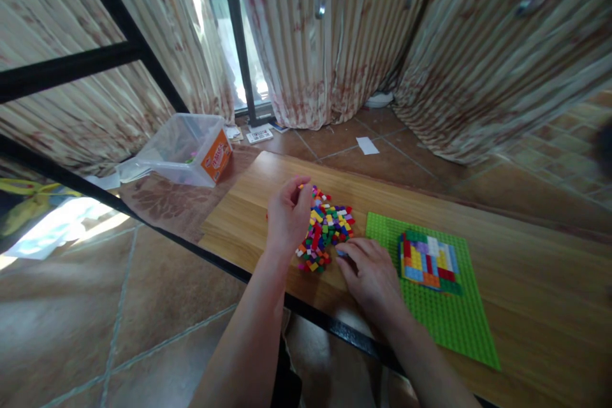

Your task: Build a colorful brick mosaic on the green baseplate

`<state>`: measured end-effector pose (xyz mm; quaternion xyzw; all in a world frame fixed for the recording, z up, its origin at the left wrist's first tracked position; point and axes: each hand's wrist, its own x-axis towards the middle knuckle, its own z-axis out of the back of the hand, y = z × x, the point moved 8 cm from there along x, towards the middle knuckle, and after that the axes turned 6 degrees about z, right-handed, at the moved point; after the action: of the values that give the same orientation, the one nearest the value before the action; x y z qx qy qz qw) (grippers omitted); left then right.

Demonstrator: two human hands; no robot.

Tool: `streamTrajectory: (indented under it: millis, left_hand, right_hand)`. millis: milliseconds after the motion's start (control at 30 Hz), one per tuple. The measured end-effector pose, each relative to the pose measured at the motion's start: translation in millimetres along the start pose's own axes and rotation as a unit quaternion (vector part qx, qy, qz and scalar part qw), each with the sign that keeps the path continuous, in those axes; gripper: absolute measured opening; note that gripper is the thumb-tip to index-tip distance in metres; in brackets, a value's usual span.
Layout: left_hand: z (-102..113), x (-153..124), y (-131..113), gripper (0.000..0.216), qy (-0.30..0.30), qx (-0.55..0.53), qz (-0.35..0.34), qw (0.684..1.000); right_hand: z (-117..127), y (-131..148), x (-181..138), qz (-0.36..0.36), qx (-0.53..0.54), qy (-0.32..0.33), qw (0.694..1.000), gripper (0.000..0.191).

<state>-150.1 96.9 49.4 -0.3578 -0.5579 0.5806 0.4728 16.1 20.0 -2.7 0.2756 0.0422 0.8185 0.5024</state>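
Both hands work close over the loose bricks (pixel 329 227), which lie heaped on the table (pixel 239 207) between them, within easy reach of either. With my right hand (pixel 370 264) I have thumb and fingers drawn narrow around a small blue piece (pixel 341 253), probably a brick, though the fingers cover most of it. My left hand (pixel 289 213) curves over the far left side of the heap, its fingers bent in; I cannot tell whether they pinch anything, and the hand hides some bricks beneath. The green board (pixel 459 328) lies flat beside my right hand, which seems a handy place for it, with a joined brick patch (pixel 428 261) on top. My right forearm covers one board edge.
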Motion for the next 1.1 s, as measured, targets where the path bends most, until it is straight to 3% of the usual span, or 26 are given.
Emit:
streamTrajectory:
  millis: [133, 267, 500, 600, 700, 1100]
  left_hand:
    - [4.6, 1.2, -1.6, 0.023, -0.016, 0.021, -0.013, 1.0]
    - [0.9, 0.7, -1.2, 0.024, -0.001, 0.024, -0.016, 1.0]
    - [-8.5, -2.8, -1.3, 0.028, 0.028, 0.056, -0.018, 0.998]
    - [-12.0, -3.7, -1.6, 0.029, 0.035, 0.07, -0.025, 0.997]
    - [-18.0, -4.9, -2.0, 0.029, 0.046, 0.082, -0.031, 0.995]
    - [-45.5, -14.2, -5.2, 0.027, 0.074, 0.131, -0.031, 0.988]
  right_hand:
    - [5.4, 3.0, 2.3, -0.006, 0.04, -0.043, 0.998, 0.016]
    - [29.8, -9.6, 4.0, -0.037, 0.109, -0.114, 0.987, 0.018]
    - [98.2, -93.6, -24.1, -0.177, 0.079, -0.224, 0.955, 0.022]
    - [107.5, -126.7, -40.0, -0.209, 0.051, -0.204, 0.955, 0.024]
    - [104.2, -142.4, -47.5, -0.212, 0.04, -0.167, 0.962, 0.025]
    - [96.5, -137.5, -38.9, -0.188, 0.072, -0.12, 0.972, 0.035]
